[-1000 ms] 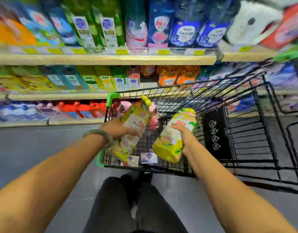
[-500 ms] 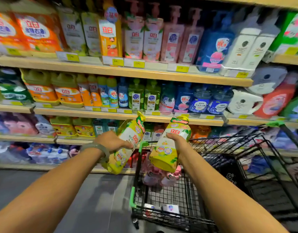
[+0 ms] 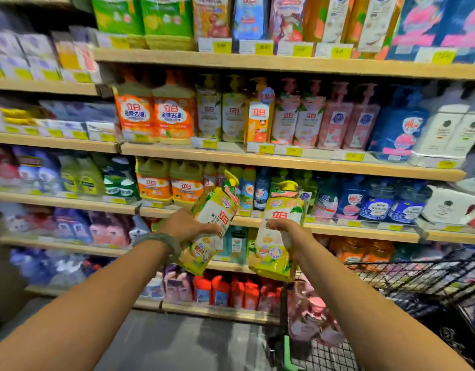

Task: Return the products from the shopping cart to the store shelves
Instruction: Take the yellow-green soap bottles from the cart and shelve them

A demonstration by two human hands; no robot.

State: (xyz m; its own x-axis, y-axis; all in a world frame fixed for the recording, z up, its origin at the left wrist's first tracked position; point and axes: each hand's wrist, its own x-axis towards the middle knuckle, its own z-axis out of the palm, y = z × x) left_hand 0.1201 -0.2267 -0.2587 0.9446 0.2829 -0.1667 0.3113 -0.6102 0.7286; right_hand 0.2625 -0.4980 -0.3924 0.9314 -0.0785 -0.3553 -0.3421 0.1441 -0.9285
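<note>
Single head-worn wide-angle view, facing forward, slightly down. Stocked shelves (image 3: 284,162) fill the far field, fairly near. Both forearms reach in from the near edge; cart (image 3: 418,290) at near right.

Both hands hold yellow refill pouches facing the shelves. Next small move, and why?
Probably raise the left hand and its pouch toward the matching pale bottles on the shelf above. The right hand holds a second pouch; both are still short of any shelf.

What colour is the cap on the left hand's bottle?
Yellow cap, clearest in the head view.
</note>
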